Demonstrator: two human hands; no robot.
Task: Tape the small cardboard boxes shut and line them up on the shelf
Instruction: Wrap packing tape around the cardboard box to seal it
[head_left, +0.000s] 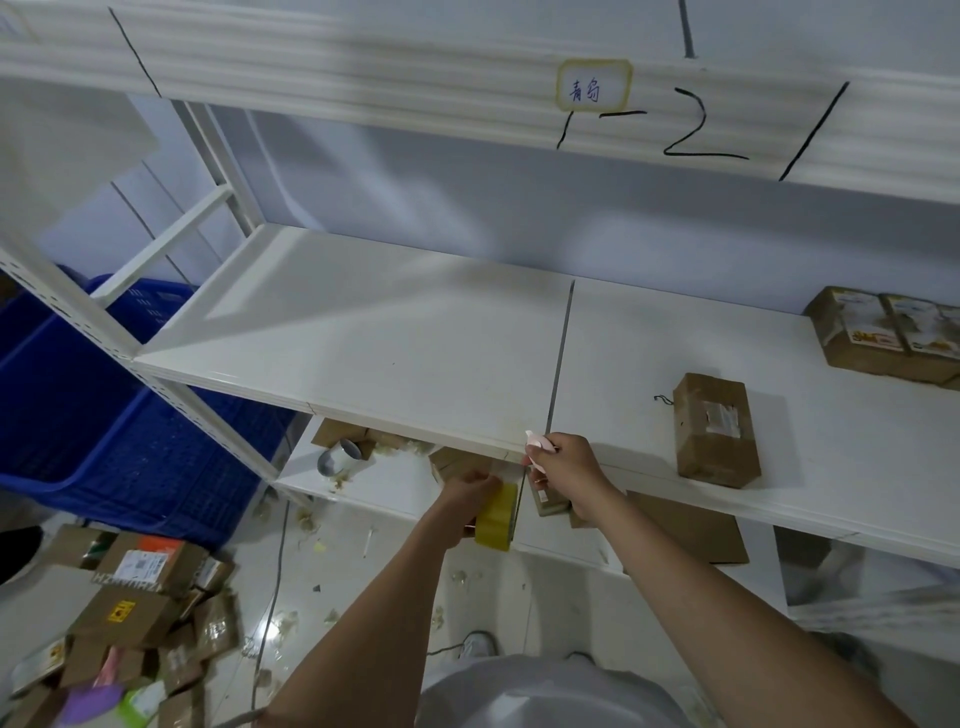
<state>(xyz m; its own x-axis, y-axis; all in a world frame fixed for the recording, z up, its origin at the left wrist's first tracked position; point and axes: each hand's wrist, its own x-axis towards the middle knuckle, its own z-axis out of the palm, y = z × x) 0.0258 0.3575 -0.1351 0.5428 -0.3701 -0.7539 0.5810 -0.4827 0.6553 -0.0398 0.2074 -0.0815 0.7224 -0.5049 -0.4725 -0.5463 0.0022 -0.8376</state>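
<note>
My left hand (467, 496) grips a yellowish roll of packing tape (496, 517) just below the front edge of the white shelf (395, 338). My right hand (563, 470) pinches a small pink-and-white tool (537, 444) at the shelf edge, right beside the roll. A small cardboard box (457, 462) sits under the shelf, partly hidden behind my left hand. One taped brown box (714, 431) stands on the shelf to the right. Two more boxes with printed labels (888, 335) lie side by side at the far right.
A lower shelf board (374, 483) carries a tape roll (337, 457), cardboard scraps and a flat cardboard sheet (685, 525). Blue plastic crates (93, 415) stand at left. A heap of cardboard boxes (130, 613) lies on the littered floor at lower left.
</note>
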